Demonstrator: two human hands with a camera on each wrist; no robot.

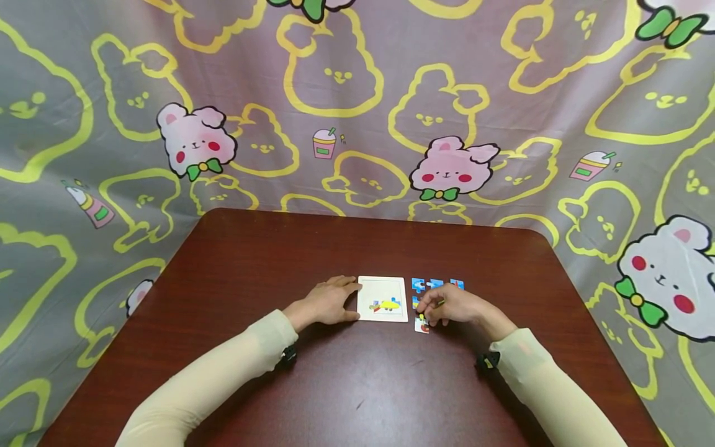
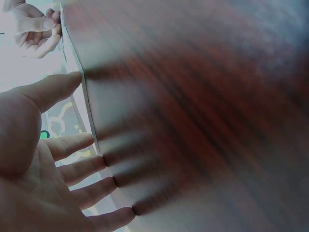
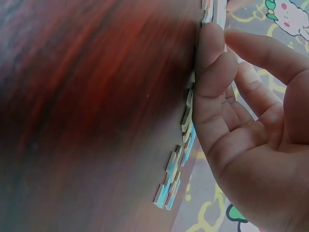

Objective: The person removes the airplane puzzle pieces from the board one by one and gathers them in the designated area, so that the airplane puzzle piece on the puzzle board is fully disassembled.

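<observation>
A white square puzzle tray [image 1: 382,293] lies on the table, with several joined pieces, a yellow shape [image 1: 389,305] among them, along its lower part. My left hand [image 1: 332,302] rests at the tray's left edge, thumb and fingers spread and fingertips right at the rim. To the tray's right, my right hand [image 1: 455,303] is low over loose jigsaw pieces, its fingers bent. Its fingertips [image 3: 211,46] come down at a white and orange jigsaw piece [image 1: 421,325] and partly cover it; I cannot tell whether they pinch it.
Blue jigsaw pieces [image 1: 435,284] lie beyond my right hand, and another with red on it [image 1: 457,284] is further right. The brown wooden table [image 1: 279,261] reaches back to a patterned curtain [image 1: 357,133]. A dark wrist strap [image 1: 489,360] shows below my right sleeve.
</observation>
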